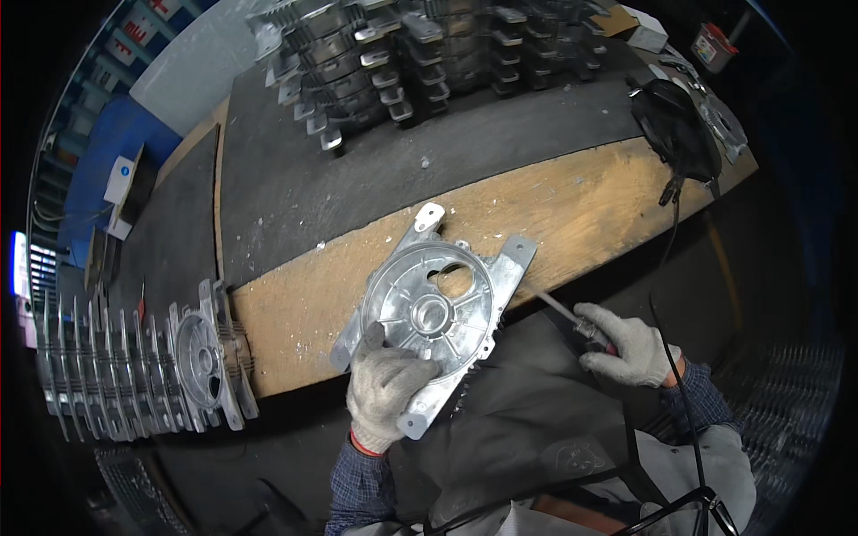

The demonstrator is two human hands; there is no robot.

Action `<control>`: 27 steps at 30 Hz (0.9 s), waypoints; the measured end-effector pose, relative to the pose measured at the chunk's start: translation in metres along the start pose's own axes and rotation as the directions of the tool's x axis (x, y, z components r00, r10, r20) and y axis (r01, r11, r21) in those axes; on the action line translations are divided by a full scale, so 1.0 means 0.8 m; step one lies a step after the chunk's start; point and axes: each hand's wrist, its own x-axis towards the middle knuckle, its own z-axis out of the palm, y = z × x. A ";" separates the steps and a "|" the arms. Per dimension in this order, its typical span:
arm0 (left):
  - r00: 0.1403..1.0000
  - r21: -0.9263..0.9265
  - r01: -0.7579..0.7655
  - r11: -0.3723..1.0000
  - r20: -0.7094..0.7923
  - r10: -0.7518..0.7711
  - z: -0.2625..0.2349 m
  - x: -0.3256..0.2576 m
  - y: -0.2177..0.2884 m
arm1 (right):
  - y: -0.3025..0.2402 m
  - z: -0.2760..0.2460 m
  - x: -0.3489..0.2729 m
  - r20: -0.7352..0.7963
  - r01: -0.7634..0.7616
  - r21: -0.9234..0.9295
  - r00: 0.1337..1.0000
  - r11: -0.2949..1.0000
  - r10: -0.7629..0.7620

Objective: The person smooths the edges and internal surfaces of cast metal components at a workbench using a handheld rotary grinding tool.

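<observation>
A silver cast-metal housing, with a round ribbed dish, a hub ring and flat lugs, lies tilted at the front edge of the workbench. My left hand, in a pale knit glove, grips its lower left rim, with fingers curled inside the dish. To the right, my gloved right hand is closed round a hand tool with a long thin metal shaft. Its tip reaches the housing's right edge; whether it touches I cannot tell. The glove hides most of the handle, so the tool's exact kind does not show.
Similar castings stand in a row at the left and in stacks at the back of the workbench. A black pouch lies at the right end, with a dark cable hanging down. Metal chips dot the bench.
</observation>
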 end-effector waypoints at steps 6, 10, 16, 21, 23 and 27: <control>0.998 -0.058 0.066 0.996 0.028 -0.064 -0.021 -0.033 -0.021 | -0.047 0.019 0.062 0.189 0.018 -0.160 0.982 0.987 0.013; 0.999 -0.091 0.038 0.995 0.039 -0.034 -0.027 -0.030 -0.026 | -0.056 0.030 0.122 0.239 0.228 -0.287 0.958 0.930 -0.161; 0.989 -0.087 -0.017 0.996 0.148 0.030 -0.034 -0.028 -0.041 | -0.056 0.034 0.159 0.256 0.393 -0.321 0.912 0.862 -0.320; 0.972 -0.086 -0.045 0.995 0.227 0.064 -0.041 -0.019 -0.047 | -0.062 0.030 0.160 0.309 0.332 -0.390 0.926 0.859 -0.217; 0.968 -0.091 -0.049 0.995 0.240 0.069 -0.040 -0.023 -0.052 | -0.052 0.031 0.160 0.302 0.342 -0.413 0.926 0.844 -0.228; 0.960 -0.079 -0.027 0.997 0.275 0.048 -0.041 -0.028 -0.056 | -0.049 0.033 0.160 0.282 0.395 -0.436 0.913 0.809 -0.294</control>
